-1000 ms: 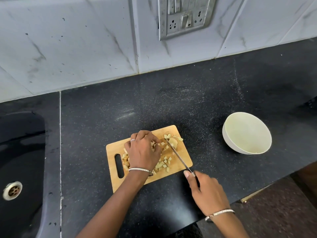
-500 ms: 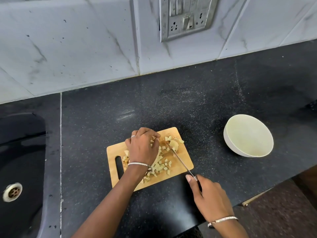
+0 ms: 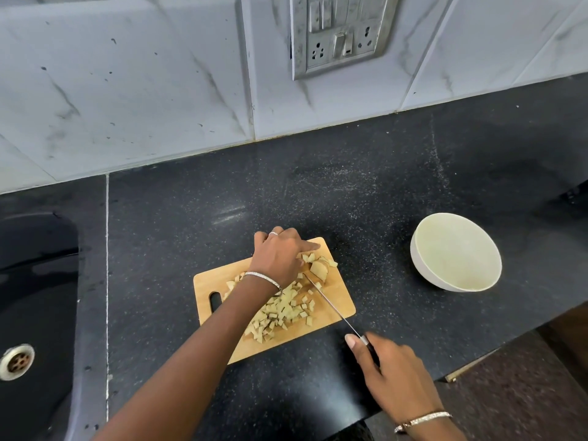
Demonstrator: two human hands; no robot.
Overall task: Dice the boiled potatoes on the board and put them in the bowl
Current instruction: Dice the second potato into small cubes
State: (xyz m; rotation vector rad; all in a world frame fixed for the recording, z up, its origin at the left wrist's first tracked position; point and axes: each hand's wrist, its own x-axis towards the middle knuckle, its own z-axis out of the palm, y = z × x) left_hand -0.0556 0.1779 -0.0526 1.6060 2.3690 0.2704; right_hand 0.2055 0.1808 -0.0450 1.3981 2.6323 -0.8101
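Board to bowl: bare bench (image 3: 375, 237) lies between board (image 3: 203, 284) and bowl (image 3: 416, 268), set well apart.
Behind board: open bench is left up to the tiled wall (image 3: 127, 90).
Board surface: crossed by left hand (image 3: 280, 259), forearm and knife (image 3: 331, 305); strewn with diced potato (image 3: 286, 310).
Left margin: bounded by the sink (image 3: 38, 281).

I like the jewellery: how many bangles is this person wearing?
2. Left-wrist bangle over the board; right-wrist bangle near the picture's bottom edge. The upper arms are out of view, so more may be hidden.
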